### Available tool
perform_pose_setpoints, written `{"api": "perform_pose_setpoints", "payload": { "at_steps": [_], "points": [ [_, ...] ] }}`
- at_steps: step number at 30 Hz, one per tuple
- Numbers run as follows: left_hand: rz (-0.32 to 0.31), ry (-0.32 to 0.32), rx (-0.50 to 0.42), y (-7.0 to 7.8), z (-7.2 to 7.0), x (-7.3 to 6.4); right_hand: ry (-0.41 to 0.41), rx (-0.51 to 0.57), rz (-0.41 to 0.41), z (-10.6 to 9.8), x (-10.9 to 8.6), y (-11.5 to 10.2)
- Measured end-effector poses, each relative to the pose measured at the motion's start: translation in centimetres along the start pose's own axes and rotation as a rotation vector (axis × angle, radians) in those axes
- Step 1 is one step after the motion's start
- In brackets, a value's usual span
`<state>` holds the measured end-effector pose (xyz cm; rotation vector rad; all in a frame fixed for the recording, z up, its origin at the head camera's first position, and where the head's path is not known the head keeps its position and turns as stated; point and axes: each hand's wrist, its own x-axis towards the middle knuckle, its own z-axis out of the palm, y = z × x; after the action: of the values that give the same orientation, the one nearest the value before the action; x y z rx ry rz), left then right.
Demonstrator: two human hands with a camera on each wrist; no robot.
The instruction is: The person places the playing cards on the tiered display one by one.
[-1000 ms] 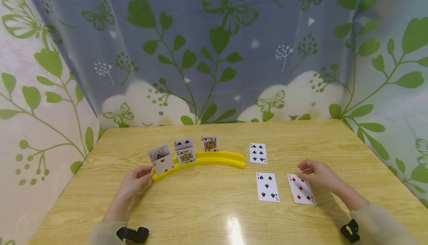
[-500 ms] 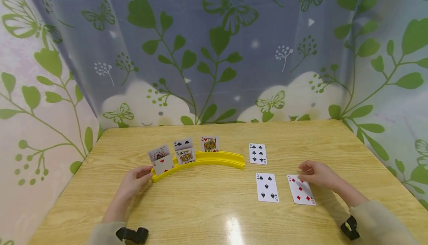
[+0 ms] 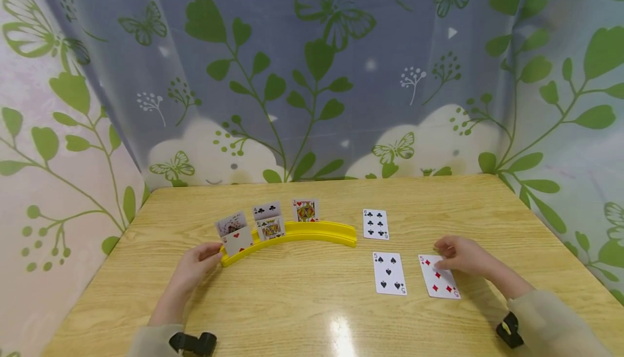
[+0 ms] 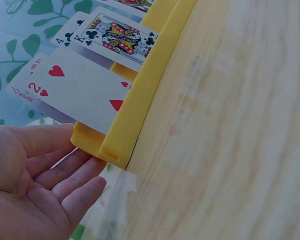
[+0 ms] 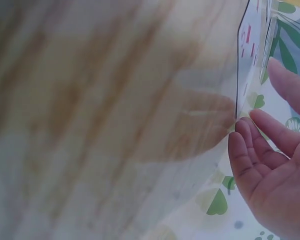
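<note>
My left hand [image 3: 196,265] grips the left end of a curved yellow playing-card holder [image 3: 319,232], its thumb and fingers at the end face in the left wrist view. In the holder stand a two of hearts [image 4: 82,95] before a joker [image 4: 20,93], a king of clubs [image 4: 119,40] before a four of clubs [image 3: 266,208], and a jack of hearts [image 3: 306,210]. On the right, my right hand [image 3: 465,257] is over the top of a face-up five of diamonds [image 3: 439,284]. Its thumb overlaps the card while the fingertips rest by its far edge.
A five of spades [image 3: 389,280] lies left of the five of diamonds. Farther back is a six of clubs [image 3: 375,224], just right of the holder's end. Patterned curtains [image 3: 331,102] rise behind the wooden table [image 3: 292,313].
My right thumb has shifted slightly toward me over the five of diamonds, farther from the fingers. The left hand, holder and cards look unmoved.
</note>
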<state>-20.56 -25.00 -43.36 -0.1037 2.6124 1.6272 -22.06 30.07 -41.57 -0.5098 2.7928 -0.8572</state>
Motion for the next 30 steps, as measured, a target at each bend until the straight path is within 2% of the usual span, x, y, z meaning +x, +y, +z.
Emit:
{"api": "perform_pose_setpoints", "payload": {
  "at_steps": [6,21,30],
  "points": [
    [-0.003,0.004,0.002,0.0,-0.02,-0.01,-0.024,-0.034,-0.012,-0.06,0.08,-0.12],
    [-0.003,0.011,0.012,0.0,0.06,-0.01,-0.037,-0.089,-0.118,0.13,0.08,-0.14],
    [0.009,0.006,0.017,0.03,0.07,-0.13,-0.029,-0.102,-0.11,0.45,-0.07,-0.03]
  ]
}}
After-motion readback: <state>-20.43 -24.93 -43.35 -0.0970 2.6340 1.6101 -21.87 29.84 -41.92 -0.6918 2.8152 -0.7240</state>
